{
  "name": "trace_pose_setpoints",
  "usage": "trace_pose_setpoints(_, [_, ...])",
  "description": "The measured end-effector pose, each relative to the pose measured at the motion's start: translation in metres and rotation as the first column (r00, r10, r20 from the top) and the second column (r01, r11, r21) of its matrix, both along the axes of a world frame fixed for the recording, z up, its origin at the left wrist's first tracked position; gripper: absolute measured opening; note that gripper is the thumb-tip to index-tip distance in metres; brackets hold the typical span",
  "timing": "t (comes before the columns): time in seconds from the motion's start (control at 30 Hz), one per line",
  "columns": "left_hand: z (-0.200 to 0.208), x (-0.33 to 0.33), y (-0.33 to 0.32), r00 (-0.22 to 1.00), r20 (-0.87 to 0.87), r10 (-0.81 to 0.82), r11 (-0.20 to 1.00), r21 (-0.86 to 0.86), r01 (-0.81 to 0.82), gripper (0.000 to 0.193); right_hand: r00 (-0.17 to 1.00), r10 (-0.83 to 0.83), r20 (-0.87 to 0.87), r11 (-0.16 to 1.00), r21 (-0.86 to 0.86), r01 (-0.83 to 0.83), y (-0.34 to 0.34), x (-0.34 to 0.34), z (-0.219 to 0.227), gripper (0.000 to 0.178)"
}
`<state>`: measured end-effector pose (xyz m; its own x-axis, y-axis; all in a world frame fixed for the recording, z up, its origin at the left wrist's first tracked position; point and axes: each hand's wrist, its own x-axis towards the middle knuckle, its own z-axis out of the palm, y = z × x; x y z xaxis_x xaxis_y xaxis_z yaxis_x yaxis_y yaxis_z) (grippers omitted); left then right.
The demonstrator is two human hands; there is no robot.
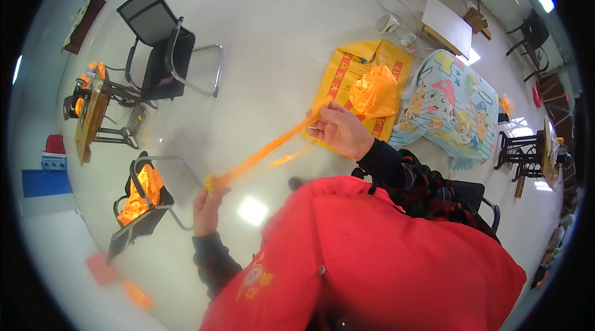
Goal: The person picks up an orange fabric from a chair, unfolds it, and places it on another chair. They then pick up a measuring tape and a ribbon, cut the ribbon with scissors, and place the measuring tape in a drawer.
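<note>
A narrow strip of orange cloth (273, 145) is stretched on a slant between my two hands, blurred in its lower half. My left hand (207, 208) grips its near end, lower on the left, and a small yellow piece (209, 183) shows at the fingertips. Higher and to the right, my right hand (344, 131) pinches the far end between thumb and fingers. A thinner orange tail (285, 158) hangs beneath the strip. Beyond my right hand, a bunched orange cloth (374, 92) lies on a yellow printed sack (338, 74) on the floor.
A black chair (161, 39) stands far left; another chair (145, 207), nearer, holds orange cloth. Sewing tables (93, 120) flank both sides. A cartoon-print cover (449, 101) drapes something at right. A white board (446, 24) and cables lie at the back.
</note>
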<state>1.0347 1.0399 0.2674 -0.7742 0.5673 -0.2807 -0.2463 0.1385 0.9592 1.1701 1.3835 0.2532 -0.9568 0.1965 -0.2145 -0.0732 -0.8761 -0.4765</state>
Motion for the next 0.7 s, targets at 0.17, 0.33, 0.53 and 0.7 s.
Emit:
trace_pose_setpoints(0.17, [0.010,-0.052,-0.083,0.998,-0.019,0.052,0.999,-0.001,-0.052,0.028,0.990,0.097,-0.106,0.993,-0.050,-0.103,-0.066,-0.074,0.001,0.007])
trace_pose_setpoints(0.33, [0.022,-0.077,-0.155,0.988,-0.058,0.140,0.990,-0.022,-0.142,0.026,0.960,0.252,-0.119,0.965,-0.049,-0.259,-0.118,-0.137,0.004,0.007])
trace_pose_setpoints(0.53, [0.021,-0.077,-0.210,0.939,-0.092,0.332,0.933,-0.118,-0.341,0.022,0.903,0.416,-0.111,0.907,-0.012,-0.420,-0.162,-0.218,0.013,0.009])
trace_pose_setpoints(0.7, [0.025,-0.081,-0.248,0.815,-0.087,0.573,0.817,-0.018,-0.577,0.024,0.849,0.525,-0.063,0.847,-0.056,-0.528,-0.200,-0.297,0.012,0.019])
